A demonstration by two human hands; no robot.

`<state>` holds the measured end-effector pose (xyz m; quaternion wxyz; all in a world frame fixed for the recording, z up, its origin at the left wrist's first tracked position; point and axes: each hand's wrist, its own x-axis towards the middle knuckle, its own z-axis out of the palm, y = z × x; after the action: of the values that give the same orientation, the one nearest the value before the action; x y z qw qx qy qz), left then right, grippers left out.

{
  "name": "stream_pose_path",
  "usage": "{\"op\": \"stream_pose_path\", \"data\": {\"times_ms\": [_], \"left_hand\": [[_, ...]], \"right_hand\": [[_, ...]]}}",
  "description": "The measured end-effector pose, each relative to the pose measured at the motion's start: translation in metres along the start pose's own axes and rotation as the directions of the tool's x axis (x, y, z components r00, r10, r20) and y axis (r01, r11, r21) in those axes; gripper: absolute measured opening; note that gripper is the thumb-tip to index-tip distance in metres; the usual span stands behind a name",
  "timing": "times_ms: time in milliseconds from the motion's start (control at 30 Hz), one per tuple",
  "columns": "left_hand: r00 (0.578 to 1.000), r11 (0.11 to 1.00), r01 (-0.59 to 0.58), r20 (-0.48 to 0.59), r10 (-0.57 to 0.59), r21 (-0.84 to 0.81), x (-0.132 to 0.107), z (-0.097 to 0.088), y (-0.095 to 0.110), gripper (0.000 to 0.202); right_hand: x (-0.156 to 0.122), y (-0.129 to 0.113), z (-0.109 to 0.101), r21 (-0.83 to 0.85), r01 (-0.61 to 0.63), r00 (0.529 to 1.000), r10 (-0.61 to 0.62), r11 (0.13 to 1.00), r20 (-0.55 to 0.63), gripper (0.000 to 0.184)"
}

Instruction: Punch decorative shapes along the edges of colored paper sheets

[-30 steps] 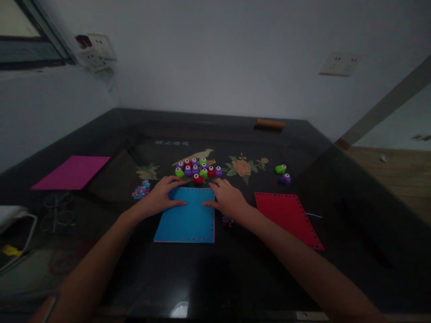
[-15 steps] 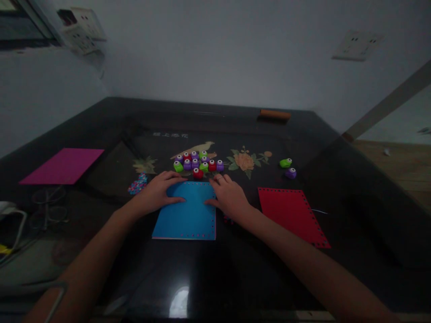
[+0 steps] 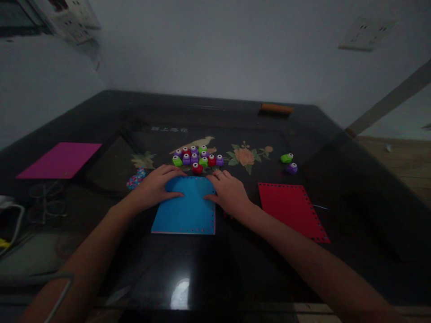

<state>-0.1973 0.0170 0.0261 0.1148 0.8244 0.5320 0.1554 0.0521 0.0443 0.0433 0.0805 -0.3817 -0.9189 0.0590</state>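
Note:
A blue square sheet point(image 3: 186, 213) with small holes punched along its edges lies flat on the dark glass table point(image 3: 215, 269). My left hand point(image 3: 153, 188) rests on its far left corner, fingers stretched flat. On the far right corner lies my right hand point(image 3: 229, 193), fingers also flat and slightly spread. Just beyond the sheet sits a cluster of several small purple, green and red punches point(image 3: 197, 159).
A red sheet point(image 3: 291, 211) with punched edges lies to the right. A magenta sheet point(image 3: 60, 159) is at far left. Two more punches, green point(image 3: 287, 158) and purple point(image 3: 292, 168), sit at right. A heap of coloured bits point(image 3: 136, 179) lies left of my hand. An orange bar point(image 3: 276, 108) rests at the table's back edge.
Both hands stay pressed on the blue sheet. The view has tilted slightly, so everything sits a little higher in the picture.

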Motion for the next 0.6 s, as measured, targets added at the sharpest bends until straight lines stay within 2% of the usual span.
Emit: {"op": "stream_pose_path", "data": {"times_ms": [167,333,467,600], "left_hand": [[1.000,1.000,0.028,-0.010,-0.028,0.002,0.000,-0.002,0.004,0.048],[0.995,0.994,0.096,-0.026,-0.098,-0.052,-0.001,0.000,0.001,0.045],[0.971,0.964,0.216,-0.074,-0.229,-0.154,0.000,-0.002,0.003,0.032],[0.914,0.889,0.363,-0.079,-0.398,-0.280,0.002,-0.010,0.007,0.034]], "right_hand": [[0.000,-0.002,-0.001,0.034,0.005,0.999,-0.004,0.999,-0.043,0.048],[0.000,-0.003,0.001,0.077,0.015,0.998,-0.010,0.997,-0.068,0.035],[-0.001,-0.002,0.002,0.177,0.006,0.995,0.011,0.984,-0.096,0.024],[0.001,0.002,-0.001,0.348,-0.055,0.988,0.101,0.936,-0.116,0.019]]}}
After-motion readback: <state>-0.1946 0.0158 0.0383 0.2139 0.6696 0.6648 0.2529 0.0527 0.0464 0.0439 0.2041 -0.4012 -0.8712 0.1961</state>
